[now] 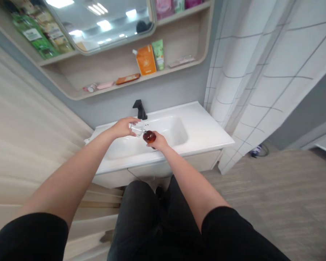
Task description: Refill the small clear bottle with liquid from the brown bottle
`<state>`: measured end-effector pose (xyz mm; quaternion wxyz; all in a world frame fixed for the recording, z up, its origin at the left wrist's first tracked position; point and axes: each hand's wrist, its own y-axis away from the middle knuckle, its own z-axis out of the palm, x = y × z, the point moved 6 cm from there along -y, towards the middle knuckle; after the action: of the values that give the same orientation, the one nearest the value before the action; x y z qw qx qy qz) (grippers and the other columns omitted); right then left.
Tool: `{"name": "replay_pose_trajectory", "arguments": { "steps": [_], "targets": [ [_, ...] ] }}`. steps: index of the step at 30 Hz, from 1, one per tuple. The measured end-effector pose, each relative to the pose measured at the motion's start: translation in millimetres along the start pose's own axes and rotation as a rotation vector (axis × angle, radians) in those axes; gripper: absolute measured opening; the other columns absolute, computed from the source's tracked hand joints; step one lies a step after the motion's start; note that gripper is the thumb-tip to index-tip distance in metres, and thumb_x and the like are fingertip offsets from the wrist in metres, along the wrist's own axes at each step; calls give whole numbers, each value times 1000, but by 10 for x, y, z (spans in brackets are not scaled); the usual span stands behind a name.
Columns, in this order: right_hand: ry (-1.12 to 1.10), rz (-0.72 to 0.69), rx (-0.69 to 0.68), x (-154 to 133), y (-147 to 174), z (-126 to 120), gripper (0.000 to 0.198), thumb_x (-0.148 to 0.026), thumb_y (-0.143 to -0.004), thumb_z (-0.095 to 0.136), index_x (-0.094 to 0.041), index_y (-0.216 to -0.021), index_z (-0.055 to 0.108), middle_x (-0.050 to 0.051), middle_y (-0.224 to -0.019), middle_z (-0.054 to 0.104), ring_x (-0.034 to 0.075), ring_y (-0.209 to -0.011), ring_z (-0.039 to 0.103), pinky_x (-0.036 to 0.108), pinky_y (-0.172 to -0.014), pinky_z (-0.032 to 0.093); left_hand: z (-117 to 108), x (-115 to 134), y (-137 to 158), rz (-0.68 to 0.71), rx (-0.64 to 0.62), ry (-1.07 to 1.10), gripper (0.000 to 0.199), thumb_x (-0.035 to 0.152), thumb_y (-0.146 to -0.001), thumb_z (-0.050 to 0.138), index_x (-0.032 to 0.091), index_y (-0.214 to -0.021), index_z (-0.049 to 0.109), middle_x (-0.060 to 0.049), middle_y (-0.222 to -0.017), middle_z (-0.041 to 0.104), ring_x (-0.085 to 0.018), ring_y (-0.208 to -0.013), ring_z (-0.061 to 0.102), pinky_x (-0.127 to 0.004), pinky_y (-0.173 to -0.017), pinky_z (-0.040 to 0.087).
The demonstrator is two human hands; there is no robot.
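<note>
The bottle (149, 136) is a deep red-brown, see-through and rounded in the body, with a glossy surface that lets light through in a lighter, orange-tinted patch. It is held over the front part of the white sink (177, 132), in the right hand (160, 141), whose fingers are wrapped around its right side. The vessel (137, 130) just to its left is colourless and clear, pale enough that the sink's white shows through, and it lies tilted, nearly on its side. The left hand (123, 128) grips it, thumb below and fingers above. A small dark and silvery part (144, 131) sits where the two meet; which one it belongs to, and whether they touch, I cannot tell. The black tap (140, 110) stands behind them on the white bench (206, 125).
</note>
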<state>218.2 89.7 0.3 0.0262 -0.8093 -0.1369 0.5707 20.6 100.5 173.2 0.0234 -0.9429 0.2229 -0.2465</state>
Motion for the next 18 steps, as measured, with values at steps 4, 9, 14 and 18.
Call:
{"name": "replay_pose_trajectory", "arguments": {
  "steps": [4, 9, 14, 18],
  "targets": [
    [-47, 6, 12, -14, 13, -12, 79, -29, -61, 105, -28, -131, 70, 1, -116, 83, 29, -110, 79, 43, -102, 61, -55, 133, -49, 33, -19, -75, 86, 36, -53, 100, 27, -136, 81, -6, -120, 77, -30, -108, 73, -43, -106, 58],
    [-62, -13, 35, -38, 27, -30, 81, -30, -60, 105, -28, -133, 69, 1, -120, 82, 28, -112, 78, 43, -103, 61, -98, 280, -119, 72, -68, -150, 88, 33, -51, 100, 29, -137, 81, -5, -121, 78, -31, -110, 74, -41, -107, 57],
    [-97, -19, 42, -44, 39, -42, 82, -29, -60, 104, -27, -134, 69, 1, -119, 82, 27, -109, 78, 43, -103, 61, -123, 356, -170, 90, -85, -200, 88, 34, -51, 100, 30, -136, 82, -4, -121, 80, -31, -111, 74, -41, -107, 57],
    [-118, -20, 44, -47, 40, -46, 84, -30, -60, 104, -28, -136, 68, 1, -120, 82, 28, -111, 78, 43, -104, 60, -132, 385, -193, 91, -103, -215, 89, 34, -52, 99, 29, -139, 80, -5, -122, 80, -31, -111, 75, -41, -107, 57]
  ]
}}
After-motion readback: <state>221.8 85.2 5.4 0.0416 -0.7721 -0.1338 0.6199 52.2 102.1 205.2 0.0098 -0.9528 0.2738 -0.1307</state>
